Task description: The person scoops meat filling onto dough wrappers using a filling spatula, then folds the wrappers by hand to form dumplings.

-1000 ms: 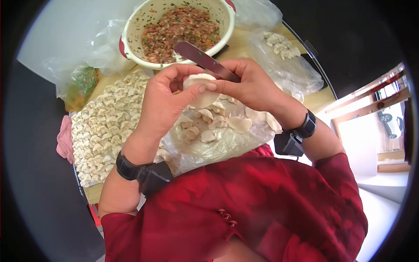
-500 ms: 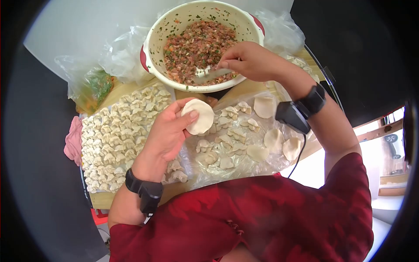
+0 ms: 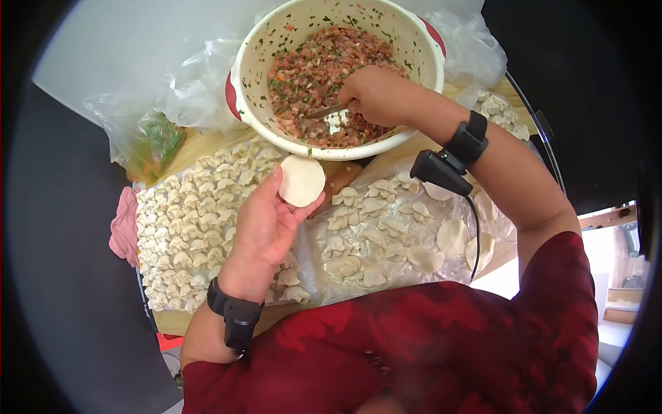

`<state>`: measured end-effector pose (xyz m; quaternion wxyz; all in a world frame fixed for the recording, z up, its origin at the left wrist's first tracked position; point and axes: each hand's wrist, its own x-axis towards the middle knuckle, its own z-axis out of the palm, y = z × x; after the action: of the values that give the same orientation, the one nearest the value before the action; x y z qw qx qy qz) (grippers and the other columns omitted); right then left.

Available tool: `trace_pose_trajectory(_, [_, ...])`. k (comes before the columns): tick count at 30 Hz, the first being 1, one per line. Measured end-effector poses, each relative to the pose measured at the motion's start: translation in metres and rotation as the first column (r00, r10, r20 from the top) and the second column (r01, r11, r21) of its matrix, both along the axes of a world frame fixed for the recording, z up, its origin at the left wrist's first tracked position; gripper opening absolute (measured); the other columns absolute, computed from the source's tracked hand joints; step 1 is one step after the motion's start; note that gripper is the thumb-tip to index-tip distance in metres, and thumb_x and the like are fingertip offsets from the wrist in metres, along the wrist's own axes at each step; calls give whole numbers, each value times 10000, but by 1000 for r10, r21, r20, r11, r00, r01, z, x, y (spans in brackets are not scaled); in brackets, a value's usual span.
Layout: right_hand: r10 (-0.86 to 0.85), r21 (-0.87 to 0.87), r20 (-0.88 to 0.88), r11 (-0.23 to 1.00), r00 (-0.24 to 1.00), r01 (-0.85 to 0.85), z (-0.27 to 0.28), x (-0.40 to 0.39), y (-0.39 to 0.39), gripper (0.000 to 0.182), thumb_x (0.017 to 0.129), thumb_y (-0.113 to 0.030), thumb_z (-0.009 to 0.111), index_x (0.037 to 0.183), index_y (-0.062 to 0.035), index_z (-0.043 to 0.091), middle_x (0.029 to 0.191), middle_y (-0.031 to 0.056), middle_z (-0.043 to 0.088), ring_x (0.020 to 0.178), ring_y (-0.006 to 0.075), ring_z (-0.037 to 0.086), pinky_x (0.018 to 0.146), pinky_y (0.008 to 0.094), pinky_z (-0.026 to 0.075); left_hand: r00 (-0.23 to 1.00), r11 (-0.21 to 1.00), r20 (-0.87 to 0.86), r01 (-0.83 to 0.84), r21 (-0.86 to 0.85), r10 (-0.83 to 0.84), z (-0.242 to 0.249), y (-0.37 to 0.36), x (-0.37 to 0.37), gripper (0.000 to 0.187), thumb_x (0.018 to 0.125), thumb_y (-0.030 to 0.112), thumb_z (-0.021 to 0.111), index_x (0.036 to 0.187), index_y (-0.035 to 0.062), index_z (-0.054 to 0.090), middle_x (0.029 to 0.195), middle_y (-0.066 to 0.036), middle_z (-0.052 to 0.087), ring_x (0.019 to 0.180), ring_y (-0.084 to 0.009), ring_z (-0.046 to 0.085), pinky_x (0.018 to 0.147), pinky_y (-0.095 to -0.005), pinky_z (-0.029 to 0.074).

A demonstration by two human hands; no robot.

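A round dumpling wrapper (image 3: 302,181) rests on the fingers of my left hand (image 3: 267,219), held at its edge just below the bowl. My right hand (image 3: 376,96) reaches over the big white bowl (image 3: 246,76) with red handles, its fingers closed around a thin utensil (image 3: 327,111). The utensil's tip touches the meat filling (image 3: 310,76), which is flecked with green. Whether it is a knife or a spoon I cannot make out. A pale patch of bowl bottom shows through the filling beneath my right hand.
Rows of folded dumplings (image 3: 186,228) cover a board at left. On plastic sheeting at right lie more dumplings (image 3: 372,207) and loose wrappers (image 3: 453,237). Plastic bags (image 3: 200,83) stand behind, one holding greens (image 3: 163,138). A pink cloth (image 3: 125,226) hangs at the left edge.
My left thumb has come off the wrapper's face, and the wrapper now lies on the fingers. My right hand has turned the utensil within the filling. The whole view has shifted slightly.
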<state>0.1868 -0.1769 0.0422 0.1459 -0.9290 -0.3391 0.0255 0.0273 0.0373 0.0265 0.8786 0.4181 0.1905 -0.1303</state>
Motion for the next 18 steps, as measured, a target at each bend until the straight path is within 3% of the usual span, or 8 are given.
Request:
trace_pose_trajectory(2, [15, 53, -2, 998, 1000, -15, 4, -7, -2, 160, 801, -24, 620, 935, -23, 707, 834, 174, 667, 782, 341, 636, 710, 420, 489, 1000, 1000, 24, -20, -11, 20, 0, -3, 3, 392, 1026, 198, 424, 1314, -68, 413, 1294, -213, 548, 1196, -320, 559, 1036, -489, 466])
trace_pose_trajectory(5, [-16, -45, -133, 999, 991, 10, 13, -13, -6, 143, 809, -44, 613, 912, -14, 709, 817, 175, 665, 771, 335, 636, 706, 411, 488, 997, 998, 63, -48, -33, 50, -1, -5, 6, 387, 1030, 189, 410, 1311, -78, 410, 1300, -215, 543, 1202, -320, 553, 1049, -489, 458])
trace_pose_trajectory(8, [19, 41, -127, 999, 992, -14, 7, -12, -11, 123, 764, -72, 599, 806, -28, 706, 750, 160, 663, 750, 338, 648, 686, 419, 510, 994, 996, 81, -62, -59, 67, 0, -9, 8, 382, 1031, 173, 404, 1312, -86, 405, 1305, -217, 538, 1204, -322, 550, 1054, -492, 455])
trace_pose_trajectory(10, [112, 162, -129, 983, 985, -90, 6, -13, -11, 126, 776, -91, 610, 827, -27, 706, 741, 162, 660, 741, 333, 644, 677, 405, 508, 993, 995, 89, -74, -69, 80, 0, -9, 8, 380, 1030, 165, 403, 1313, -88, 403, 1305, -217, 536, 1205, -323, 549, 1055, -492, 456])
trace_pose_trajectory(18, [80, 236, -245, 972, 966, -21, 25, -28, -19, 195, 834, -151, 626, 950, -31, 727, 794, 136, 698, 703, 247, 647, 678, 354, 504, 989, 994, 118, -77, -84, 87, 1, -7, 7, 387, 1029, 130, 392, 1347, -88, 357, 1366, -213, 480, 1240, -323, 516, 1057, -489, 459])
